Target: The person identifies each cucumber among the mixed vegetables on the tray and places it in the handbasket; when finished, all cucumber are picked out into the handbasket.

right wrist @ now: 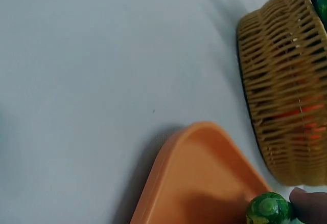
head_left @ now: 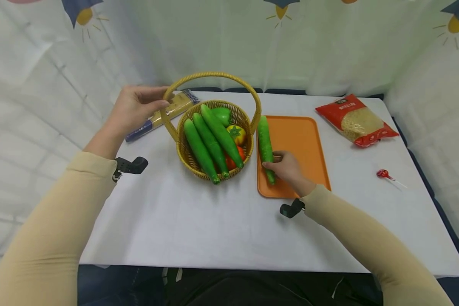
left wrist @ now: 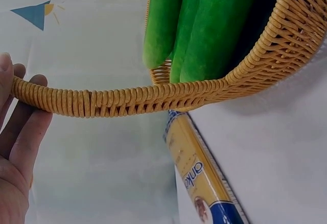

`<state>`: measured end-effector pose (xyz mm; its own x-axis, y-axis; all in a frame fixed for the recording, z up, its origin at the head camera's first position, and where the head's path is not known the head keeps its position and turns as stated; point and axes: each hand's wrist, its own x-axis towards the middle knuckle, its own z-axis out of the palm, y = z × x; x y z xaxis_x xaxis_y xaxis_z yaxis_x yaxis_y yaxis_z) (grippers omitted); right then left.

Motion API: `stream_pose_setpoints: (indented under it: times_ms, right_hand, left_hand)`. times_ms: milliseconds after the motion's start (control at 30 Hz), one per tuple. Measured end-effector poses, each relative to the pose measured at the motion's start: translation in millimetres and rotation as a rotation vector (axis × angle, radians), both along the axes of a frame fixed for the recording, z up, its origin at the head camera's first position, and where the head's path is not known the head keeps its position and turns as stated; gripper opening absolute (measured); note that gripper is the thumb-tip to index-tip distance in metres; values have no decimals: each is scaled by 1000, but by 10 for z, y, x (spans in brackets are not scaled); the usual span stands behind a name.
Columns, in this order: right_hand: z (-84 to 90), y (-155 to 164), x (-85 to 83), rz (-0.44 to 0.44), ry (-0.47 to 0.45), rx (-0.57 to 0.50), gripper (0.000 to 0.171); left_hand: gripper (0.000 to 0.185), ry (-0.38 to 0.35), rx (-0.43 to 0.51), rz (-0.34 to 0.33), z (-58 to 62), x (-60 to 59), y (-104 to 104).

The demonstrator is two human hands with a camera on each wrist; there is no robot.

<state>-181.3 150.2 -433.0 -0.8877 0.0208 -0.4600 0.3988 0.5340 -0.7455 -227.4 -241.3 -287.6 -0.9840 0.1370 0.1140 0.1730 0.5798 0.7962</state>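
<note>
Our right hand point(head_left: 288, 168) curls around the cucumber point(head_left: 265, 146) lying along the orange tray point(head_left: 302, 144)'s left edge; our left hand point(head_left: 131, 108) loosely grips the basket point(head_left: 214, 140) handle, best kept steady

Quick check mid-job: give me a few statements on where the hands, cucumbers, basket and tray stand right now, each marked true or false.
1. The right hand holds a cucumber on the orange tray. True.
2. The left hand rests flat on the table. False: it touches the basket handle.
3. Three cucumbers lie in the basket. True.
4. The lollipop lies on the tray. False: it lies on the table, right of the tray.
</note>
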Motion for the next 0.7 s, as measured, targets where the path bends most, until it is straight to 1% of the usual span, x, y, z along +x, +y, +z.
stream_pose_setpoints:
  times_ms: [100,267,633,700]
  right_hand:
    - [0,-68,-17,-4,11,4,73]
    - [12,-123,-22,-16,0,-4,74]
    - [12,-98,24,-5,12,-38,76]
    - [27,-83,30,4,22,-30,76]
  left_hand:
    - [38,7,0,1,2,-1,-1]
    - [38,15,3,-1,3,2,-2]
    - [38,9,6,-3,-3,2,5]
    - [38,6,6,-1,-2,2,5]
